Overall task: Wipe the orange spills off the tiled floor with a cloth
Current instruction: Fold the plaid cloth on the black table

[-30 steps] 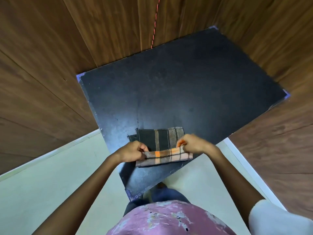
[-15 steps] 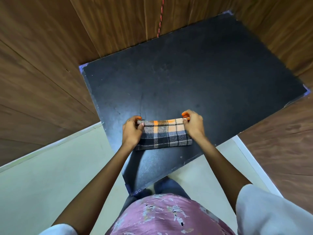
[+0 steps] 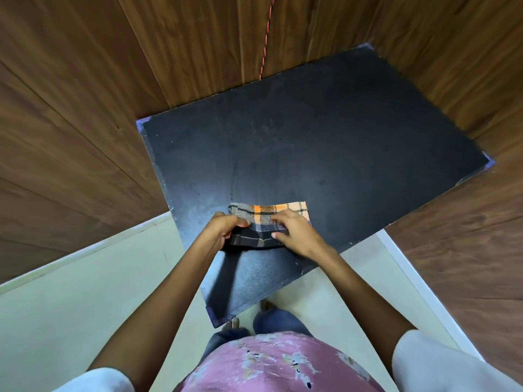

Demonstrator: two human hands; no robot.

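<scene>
Folded plaid cloth (image 3: 268, 222) lying flat on the black bench (image 3: 325, 142), near its front edge. Left hand (image 3: 223, 232) curled at the cloth's left end, fingers bent over the top and thumb tucked at the dark lower edge, pinching the fabric. Right hand (image 3: 297, 236) spread flat across the right half, fingers extended and pressing down, thumb along the lower fold; no closed grip there, only contact from above. Orange and grey checks showing beyond the fingertips of both hands, darker checks between the two thumbs. Pale floor (image 3: 70, 292) below both forearms, under the bench's near corner. Wood-panelled walls (image 3: 70, 123) past the bench on both sides. Thin red cord (image 3: 266, 41) hanging down the panel well beyond the hands.
</scene>
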